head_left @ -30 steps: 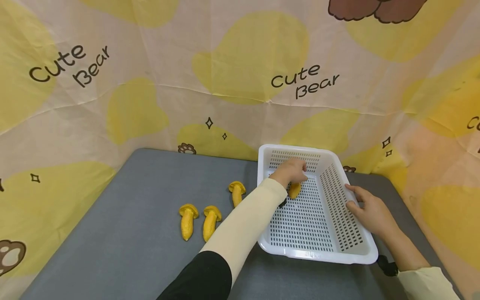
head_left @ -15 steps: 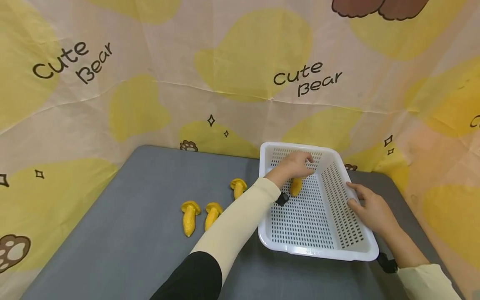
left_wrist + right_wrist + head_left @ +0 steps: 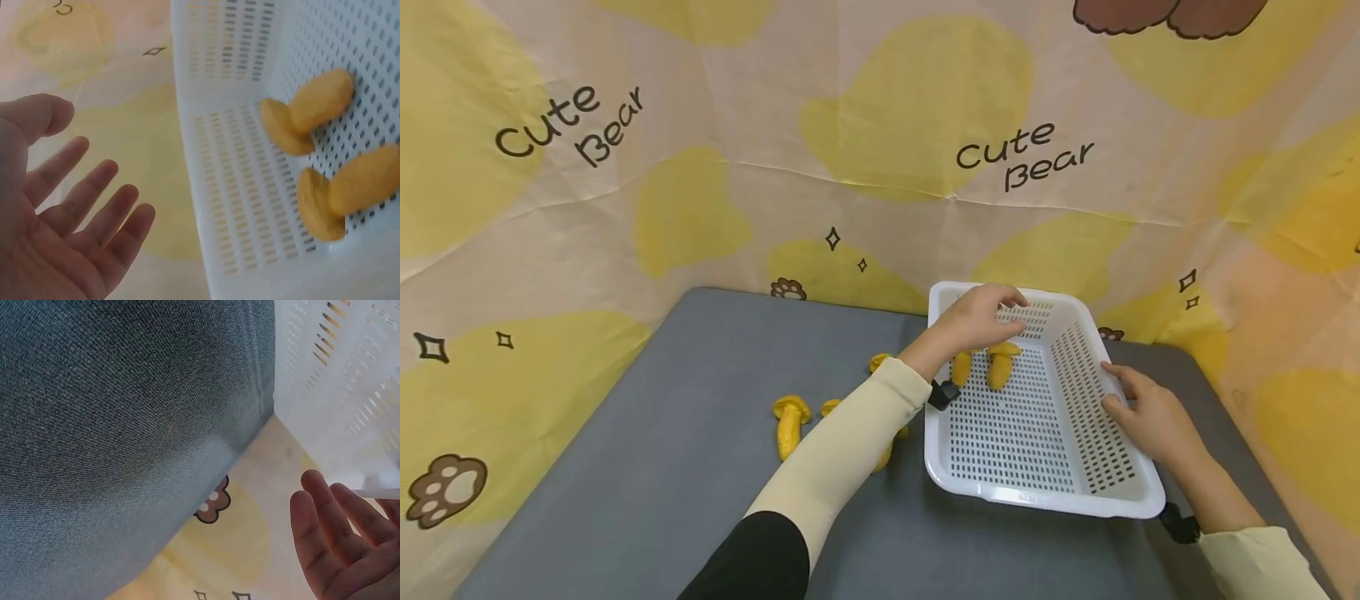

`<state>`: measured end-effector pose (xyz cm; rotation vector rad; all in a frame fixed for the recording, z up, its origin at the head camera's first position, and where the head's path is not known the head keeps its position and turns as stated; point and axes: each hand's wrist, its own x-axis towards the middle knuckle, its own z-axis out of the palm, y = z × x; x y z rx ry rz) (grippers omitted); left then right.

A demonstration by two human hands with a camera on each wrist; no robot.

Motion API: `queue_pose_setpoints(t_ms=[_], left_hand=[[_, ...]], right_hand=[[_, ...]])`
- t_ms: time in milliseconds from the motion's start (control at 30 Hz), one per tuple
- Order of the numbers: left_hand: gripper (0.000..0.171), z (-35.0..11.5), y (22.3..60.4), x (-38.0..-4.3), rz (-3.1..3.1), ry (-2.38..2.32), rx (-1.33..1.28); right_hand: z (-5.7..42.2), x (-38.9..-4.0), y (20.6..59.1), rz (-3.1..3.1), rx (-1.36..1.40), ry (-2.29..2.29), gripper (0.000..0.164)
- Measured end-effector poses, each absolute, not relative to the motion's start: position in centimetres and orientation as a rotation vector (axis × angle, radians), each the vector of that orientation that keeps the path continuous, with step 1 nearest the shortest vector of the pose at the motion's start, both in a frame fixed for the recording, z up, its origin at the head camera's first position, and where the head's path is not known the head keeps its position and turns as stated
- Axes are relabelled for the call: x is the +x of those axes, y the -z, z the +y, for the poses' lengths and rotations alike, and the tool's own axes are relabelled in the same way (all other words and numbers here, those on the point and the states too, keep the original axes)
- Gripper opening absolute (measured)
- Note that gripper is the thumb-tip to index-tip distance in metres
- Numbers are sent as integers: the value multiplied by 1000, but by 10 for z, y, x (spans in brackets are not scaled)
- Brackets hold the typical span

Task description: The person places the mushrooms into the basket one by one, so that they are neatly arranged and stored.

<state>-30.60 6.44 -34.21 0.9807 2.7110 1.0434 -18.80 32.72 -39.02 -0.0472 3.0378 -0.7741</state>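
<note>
Above the white basket's (image 3: 1037, 498) far left corner, the left hand (image 3: 981, 318) hangs loosely spread, holding nothing. Near it inside, two yellow mushrooms (image 3: 1000, 373) lie side by side, caps toward the basket's far edge, stems toward the near one. The right hand (image 3: 1156, 421), fingers nearly straight, touches the right rim.
</note>
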Motion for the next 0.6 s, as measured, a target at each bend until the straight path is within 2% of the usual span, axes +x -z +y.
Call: queue_pose_setpoints(t_ms=[600], left_hand=[[32, -4, 326, -292, 2762, -1064, 1118]], right_hand=[[327, -186, 392, 3039, -62, 752, 57]])
